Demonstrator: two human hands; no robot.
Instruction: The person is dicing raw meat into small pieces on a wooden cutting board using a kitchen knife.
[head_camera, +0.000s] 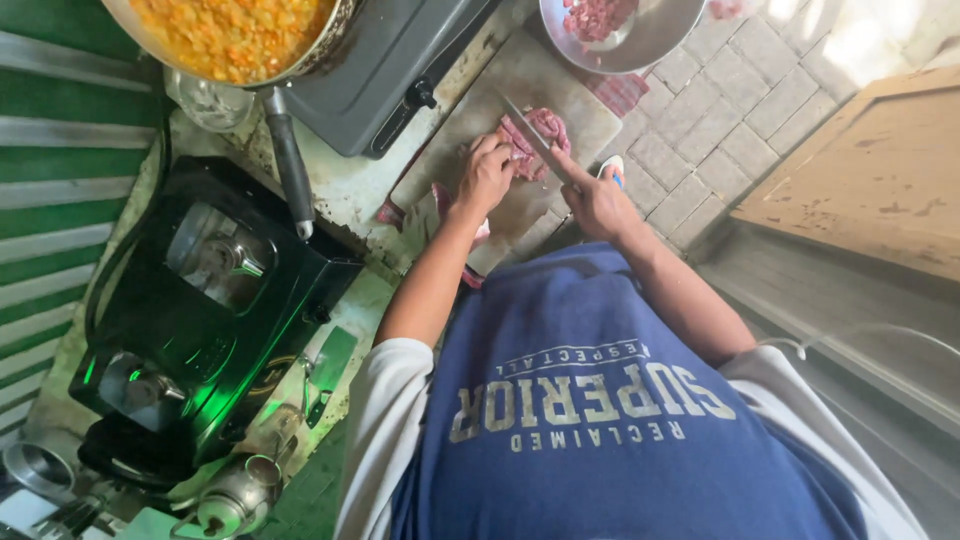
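Left hand (487, 172) pins raw meat strips (530, 140) on cutting board (470, 130) for steadiness; right hand (598, 200) grips knife (535, 140), blade toward 11 o'clock, slicing.

A makeshift cooking area, seemingly half outdoors, is showing here. Just beyond the left hand (485, 175), a worn cutting board (575, 85) is lying beside a grey stove (385, 75) that is carrying a pan of orange stew (232, 35). Farther to that hand's left, a black double-burner stove (210, 310) is sitting. Beyond the right hand (598, 200), paving bricks (720, 110) are covering the ground.
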